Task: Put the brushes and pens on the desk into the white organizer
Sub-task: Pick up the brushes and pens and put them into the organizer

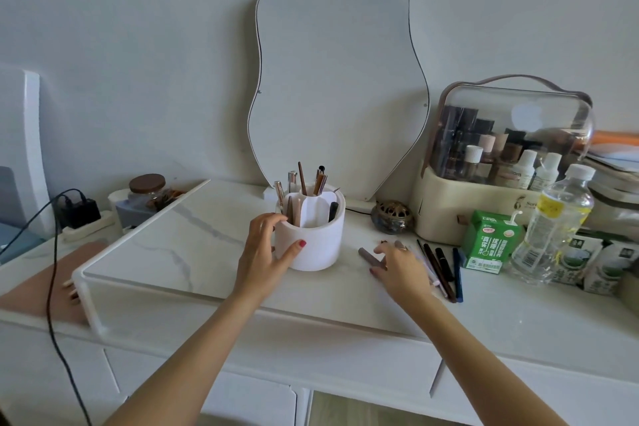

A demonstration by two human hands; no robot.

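- The left hand [266,245] curls around the round white plastic organizer [313,235], apparently steadying it for loading.
- Right of the organizer, the right hand [401,264] lies on the loose dark pens [446,270], fingers spread; its grip cannot be told.
- Several brushes already stand inside the organizer.

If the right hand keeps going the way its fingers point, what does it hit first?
Most likely the mauve tube lying just past the right hand, whose fingertips already seem to reach it. Beyond that stands the white organizer. Depth is hard to judge from this single view.
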